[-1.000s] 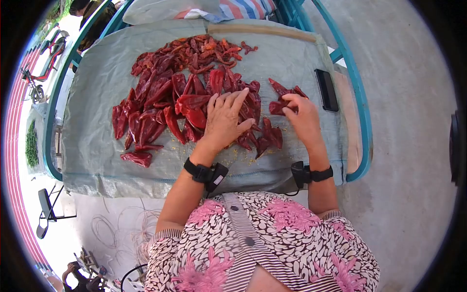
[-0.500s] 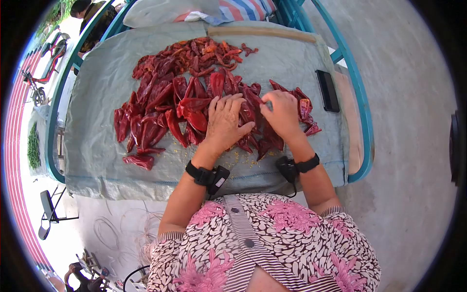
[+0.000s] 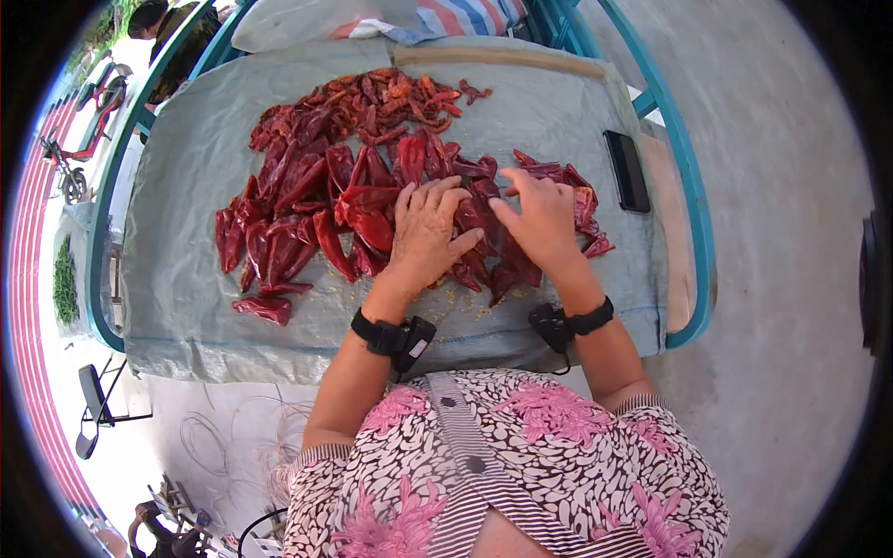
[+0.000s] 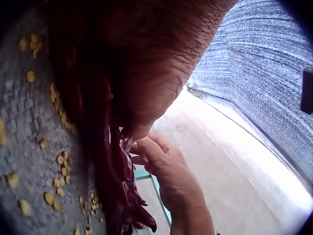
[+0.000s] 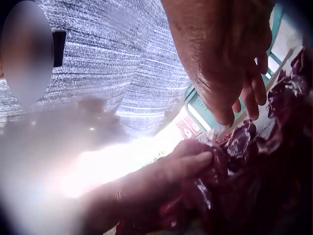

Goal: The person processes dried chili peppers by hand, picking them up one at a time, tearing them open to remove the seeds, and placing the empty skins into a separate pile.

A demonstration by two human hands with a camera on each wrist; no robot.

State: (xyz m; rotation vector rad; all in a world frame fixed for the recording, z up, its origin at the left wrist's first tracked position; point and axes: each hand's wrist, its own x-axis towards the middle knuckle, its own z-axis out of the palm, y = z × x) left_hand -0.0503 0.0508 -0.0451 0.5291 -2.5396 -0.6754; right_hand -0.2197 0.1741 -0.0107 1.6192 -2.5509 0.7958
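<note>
A heap of glossy dark-red dried peppers (image 3: pixel 302 186) lies on the grey woven sheet (image 3: pixel 177 325). On the heap's right part rests my left hand (image 3: pixel 428 228), its fingers laid over the peppers and its thumb out to the side. In the right wrist view that thumb (image 5: pixel 195 159) lies along a wrinkled pepper. My right hand (image 3: pixel 542 219) hovers just beside, between the heap and a smaller group of peppers (image 3: pixel 584 209). Its fingers (image 5: pixel 252 100) are extended and apart, with nothing between them.
Smaller, brighter-red peppers (image 3: pixel 400 98) form the heap's far side. A black phone (image 3: pixel 626 172) lies near the right edge, inside the teal metal rail (image 3: pixel 693 205). Yellow seeds (image 4: pixel 63 166) dot the sheet. A wooden strip (image 3: pixel 498 61) and striped sack (image 3: pixel 465 19) are behind.
My right hand has moved left from the small pepper group to the heap's edge, and its fingers have since spread. More peppers show in that group. My left hand has stayed nearly still.
</note>
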